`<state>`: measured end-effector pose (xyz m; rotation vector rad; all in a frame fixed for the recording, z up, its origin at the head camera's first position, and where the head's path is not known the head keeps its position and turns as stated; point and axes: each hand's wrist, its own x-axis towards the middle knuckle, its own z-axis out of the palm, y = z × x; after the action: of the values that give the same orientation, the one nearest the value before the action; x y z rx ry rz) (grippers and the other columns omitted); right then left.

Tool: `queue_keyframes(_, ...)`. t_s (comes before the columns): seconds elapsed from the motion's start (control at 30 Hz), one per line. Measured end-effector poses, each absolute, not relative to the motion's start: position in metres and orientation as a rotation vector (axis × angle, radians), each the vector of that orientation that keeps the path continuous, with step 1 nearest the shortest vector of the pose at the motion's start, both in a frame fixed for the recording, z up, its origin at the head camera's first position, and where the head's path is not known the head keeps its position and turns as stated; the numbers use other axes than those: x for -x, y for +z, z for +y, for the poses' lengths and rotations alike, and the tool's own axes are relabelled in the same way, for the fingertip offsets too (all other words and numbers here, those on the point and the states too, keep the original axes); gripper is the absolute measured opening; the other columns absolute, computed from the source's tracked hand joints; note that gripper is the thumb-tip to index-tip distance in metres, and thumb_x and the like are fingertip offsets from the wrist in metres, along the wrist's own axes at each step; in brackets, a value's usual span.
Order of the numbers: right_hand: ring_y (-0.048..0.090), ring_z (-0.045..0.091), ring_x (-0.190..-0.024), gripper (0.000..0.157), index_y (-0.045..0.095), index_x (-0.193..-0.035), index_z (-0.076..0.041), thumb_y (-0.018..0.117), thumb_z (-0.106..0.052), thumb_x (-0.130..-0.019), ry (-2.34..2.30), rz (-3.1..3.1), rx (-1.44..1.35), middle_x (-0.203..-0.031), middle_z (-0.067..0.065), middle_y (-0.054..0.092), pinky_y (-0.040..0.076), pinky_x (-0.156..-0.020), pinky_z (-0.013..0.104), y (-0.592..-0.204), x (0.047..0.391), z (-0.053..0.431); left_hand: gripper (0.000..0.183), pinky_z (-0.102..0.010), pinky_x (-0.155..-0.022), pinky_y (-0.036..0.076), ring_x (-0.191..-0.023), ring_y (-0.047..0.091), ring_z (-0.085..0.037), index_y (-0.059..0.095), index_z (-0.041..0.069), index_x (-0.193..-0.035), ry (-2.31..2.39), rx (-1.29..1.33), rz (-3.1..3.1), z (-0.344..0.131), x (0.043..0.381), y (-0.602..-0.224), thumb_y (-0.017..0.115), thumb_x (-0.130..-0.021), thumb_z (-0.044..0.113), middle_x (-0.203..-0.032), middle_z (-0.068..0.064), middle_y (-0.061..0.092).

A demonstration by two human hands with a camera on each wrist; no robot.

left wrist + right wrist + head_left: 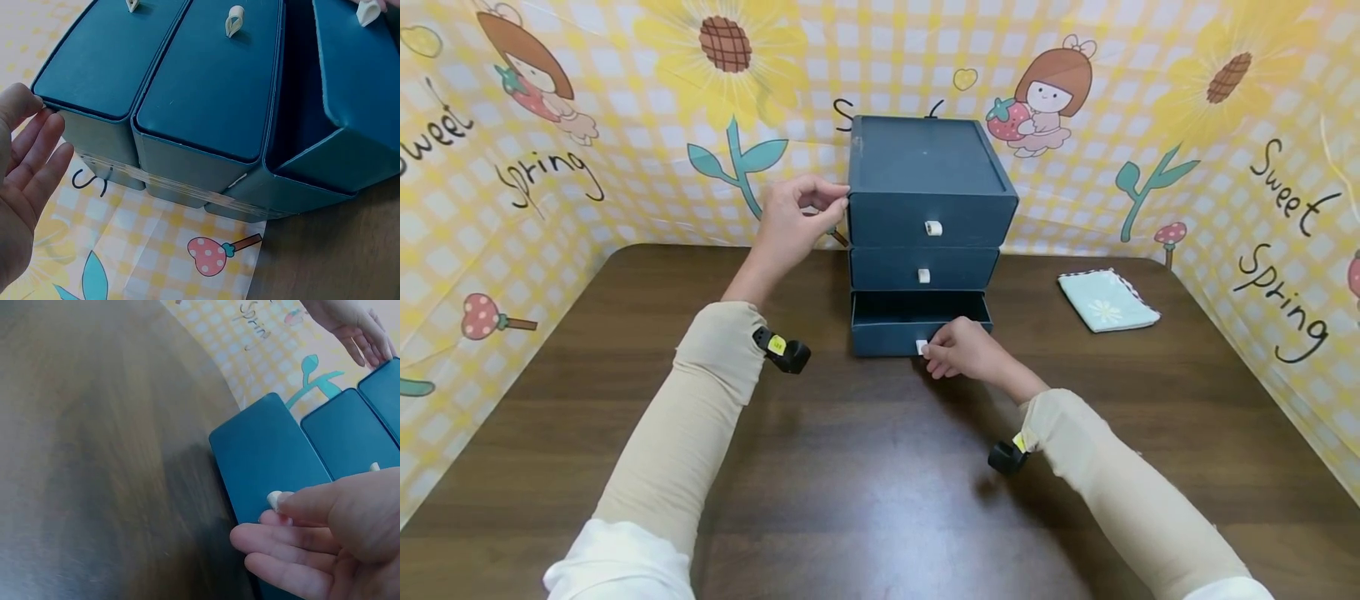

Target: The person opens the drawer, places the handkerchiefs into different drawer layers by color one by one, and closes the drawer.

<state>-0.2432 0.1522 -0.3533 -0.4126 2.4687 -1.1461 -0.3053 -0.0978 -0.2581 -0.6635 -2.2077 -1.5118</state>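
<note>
A dark blue cabinet [925,158] with three stacked drawers stands at the back of the table. Its bottom drawer [887,340] is pulled partway out, while the two above sit flush. My right hand [970,352] pinches the white loop pull [274,499] of that bottom drawer between thumb and index finger; the other fingers are loosely bent. At the cabinet's upper left front corner, my left hand [797,218] touches the edge with its fingertips. Its fingers look mostly straight in the left wrist view. The visible part of the bottom drawer's inside is dark.
A folded light blue cloth [1108,300] with a flower lies on the table, right of the cabinet. White loop pulls also show on the top drawer [887,221] and middle drawer [887,268]. Yellow checked sheeting [647,125] walls in the brown table [820,500].
</note>
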Motion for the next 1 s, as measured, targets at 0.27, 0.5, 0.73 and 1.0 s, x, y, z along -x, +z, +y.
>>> queue_keyframes(0.27,0.066,0.021,-0.067,0.02,0.066,-0.093,0.007,0.058,-0.011,-0.09,-1.119,2.493,0.363,-0.074,0.009,0.067,0.053,-0.063,0.028,-0.352,0.232,0.149,0.016,-0.023,-0.055,0.043,-0.069,0.06,-0.012,0.069,0.001,-0.097,-1.507,0.684,-2.185,-0.098,0.309,-0.261,0.064,-0.085,0.012,-0.093,-0.008,0.068)
queue_keyframes(0.5,0.066,0.02,-0.066,0.019,0.067,-0.09,0.007,0.058,-0.01,-0.09,-1.146,2.472,0.386,-0.073,0.009,0.067,0.053,-0.061,0.028,-0.353,0.223,0.15,0.016,-0.02,-0.056,0.044,-0.068,0.06,-0.011,0.067,-0.003,-0.097,-1.533,0.69,-2.167,-0.096,0.3,-0.255,0.062,-0.085,0.006,-0.094,-0.014,0.067)
queue_keyframes(0.73,0.066,0.018,-0.065,0.019,0.066,-0.09,0.007,0.057,-0.01,-0.09,-1.145,2.474,0.398,-0.073,0.009,0.067,0.053,-0.061,0.028,-0.355,0.219,0.15,0.016,-0.018,-0.057,0.044,-0.067,0.06,-0.01,0.065,-0.009,-0.096,-1.538,0.692,-2.156,-0.093,0.287,-0.247,0.061,-0.084,0.001,-0.091,-0.019,0.066)
queue_keyframes(1.0,0.066,0.017,-0.065,0.018,0.067,-0.091,0.006,0.058,-0.009,-0.09,-1.136,2.469,0.394,-0.074,0.008,0.067,0.053,-0.062,0.028,-0.353,0.211,0.153,0.017,-0.021,-0.06,0.047,-0.069,0.06,-0.011,0.068,-0.001,-0.097,-1.524,0.677,-2.164,-0.097,0.308,-0.262,0.064,-0.085,0.01,-0.091,-0.011,0.067)
